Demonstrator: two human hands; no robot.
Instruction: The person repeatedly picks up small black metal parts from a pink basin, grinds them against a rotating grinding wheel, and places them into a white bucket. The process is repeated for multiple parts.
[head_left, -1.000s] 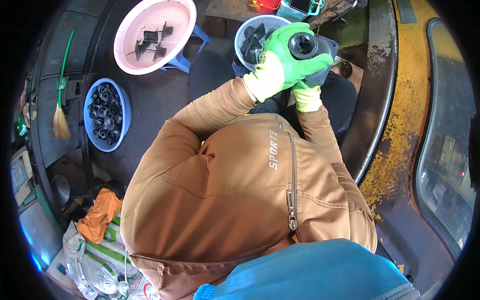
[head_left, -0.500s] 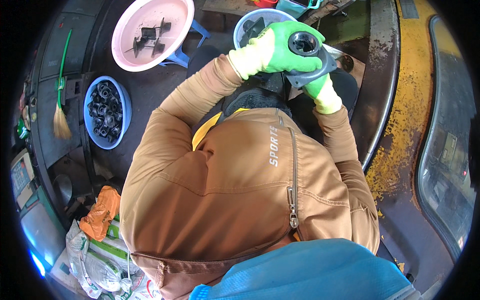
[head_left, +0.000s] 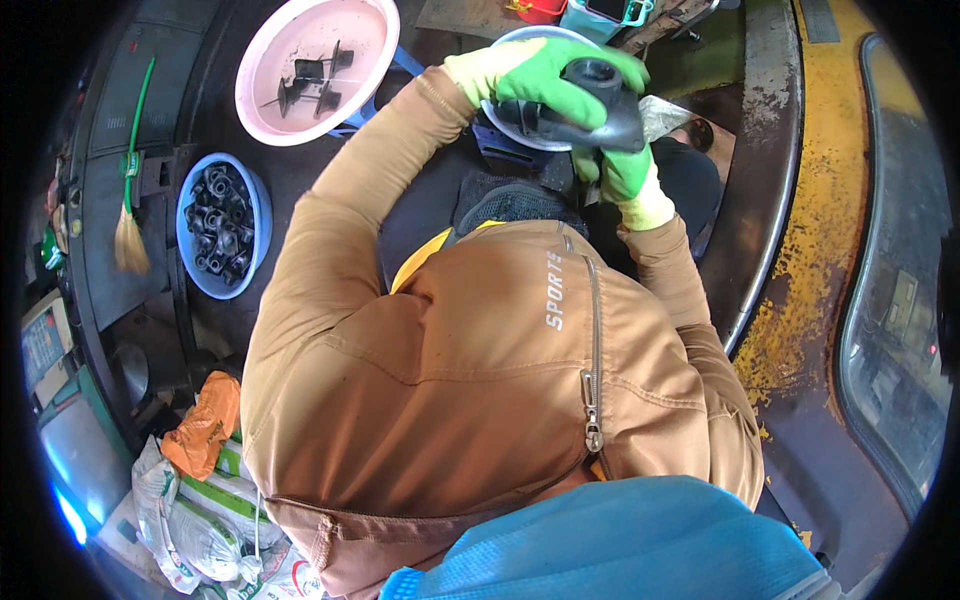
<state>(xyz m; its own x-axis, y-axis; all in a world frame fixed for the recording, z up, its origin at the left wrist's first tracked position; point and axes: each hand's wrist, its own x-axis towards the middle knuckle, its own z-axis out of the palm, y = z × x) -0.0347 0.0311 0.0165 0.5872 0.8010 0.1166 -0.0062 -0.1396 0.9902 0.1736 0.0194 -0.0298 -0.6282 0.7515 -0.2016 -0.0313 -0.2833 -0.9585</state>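
My left hand [head_left: 540, 78], in a green and pale yellow glove, grips a black moulded part [head_left: 622, 125] with a round hollow collar and a wider flange. The part is tilted, its flange side toward my right. Just below it is my right hand [head_left: 628, 178], gloved the same way, with its fingers curled close under the flange. What those fingers hold is hidden by the part. Behind my left hand stands a pale blue basin [head_left: 530, 140] with black pieces in it, partly covered by the glove and the part.
At the upper left a pink basin [head_left: 262, 62] with several black pieces rests on a blue stool [head_left: 357, 118]. A blue tub [head_left: 262, 215] of black parts stands on the floor. A worn yellow machine panel [head_left: 815, 200] borders my right side. Sacks [head_left: 205, 530] lie lower left.
The black part has tipped, so its collar opening no longer faces up at me. My left hand has shifted around it, and my right hand has moved slightly down and left.
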